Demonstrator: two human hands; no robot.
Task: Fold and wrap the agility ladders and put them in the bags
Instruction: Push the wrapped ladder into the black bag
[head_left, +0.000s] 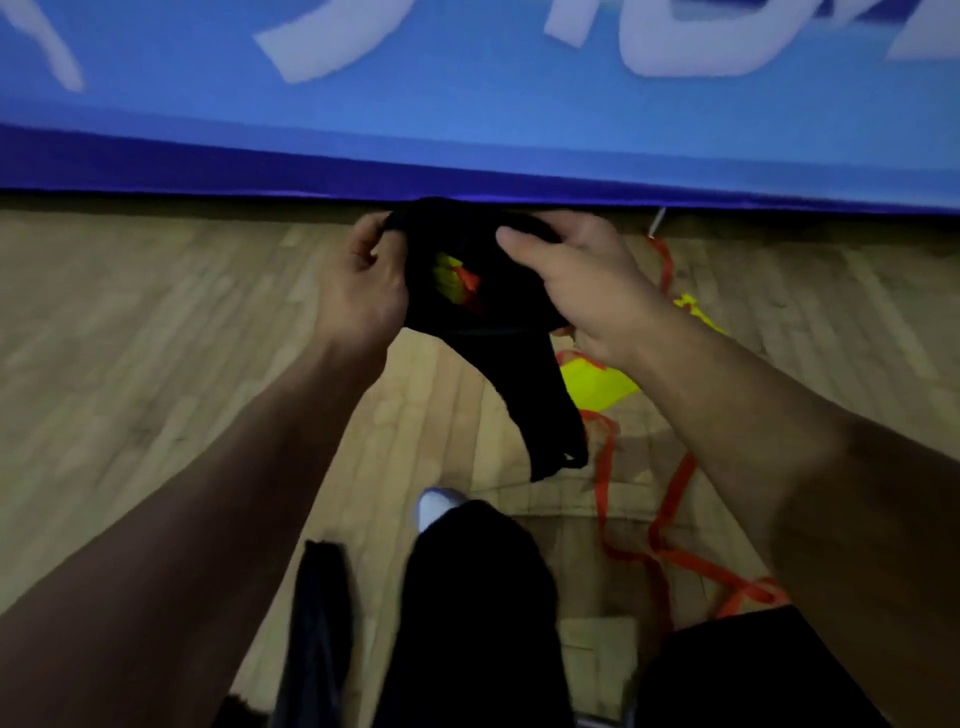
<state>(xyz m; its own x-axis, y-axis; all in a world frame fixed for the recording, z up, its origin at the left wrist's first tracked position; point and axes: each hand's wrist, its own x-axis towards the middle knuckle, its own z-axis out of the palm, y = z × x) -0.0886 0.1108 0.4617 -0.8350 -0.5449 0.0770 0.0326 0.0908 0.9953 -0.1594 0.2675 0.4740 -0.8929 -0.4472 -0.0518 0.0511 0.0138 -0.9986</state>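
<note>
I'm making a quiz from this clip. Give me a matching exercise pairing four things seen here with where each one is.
Things:
1. black bag
2. folded ladder bundle
3. loose agility ladder
4. white shoe

Places:
A. spread on the wooden floor
B. inside the bag's mouth
C. held up by both hands
D. below the bag, beside the dark trouser leg

Pairs: 1-C, 2-B, 3-A, 4-D

both arms reach forward, left hand (363, 280) and right hand (582, 283) with fingers curled, gripping.
</note>
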